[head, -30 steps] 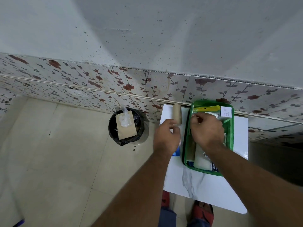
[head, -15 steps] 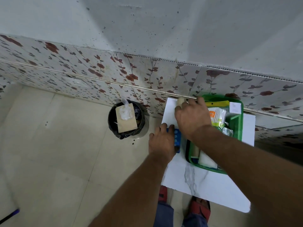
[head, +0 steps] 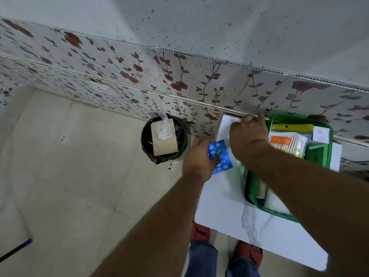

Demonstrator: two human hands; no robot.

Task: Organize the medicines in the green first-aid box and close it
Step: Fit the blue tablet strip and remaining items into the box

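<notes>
The green first-aid box (head: 329, 150) lies open on the white marble-look table (head: 225, 198), against the wall. Inside it are a pack of cotton swabs (head: 287, 141) with an orange label, a yellow-topped packet (head: 291, 127), a small white box (head: 321, 134) and white rolls (head: 276, 200) at the near end. My left hand (head: 197, 160) holds a blue blister pack of pills (head: 219, 156) just above the table's left edge. My right hand (head: 247, 138) is curled over the table's far left corner, closed around the beige roll, which it hides.
A black-lined bin (head: 145, 142) with a brown paper bag and clear plastic stands on the tiled floor left of the table. The flowered wall panel (head: 179, 84) runs directly behind the table. My feet in red slippers (head: 199, 231) are under the table's near edge.
My right hand left the box and reached left across to the beige roll. My left hand let go near the roll, dropped onto the blue blister pack and lifted it off the table.
</notes>
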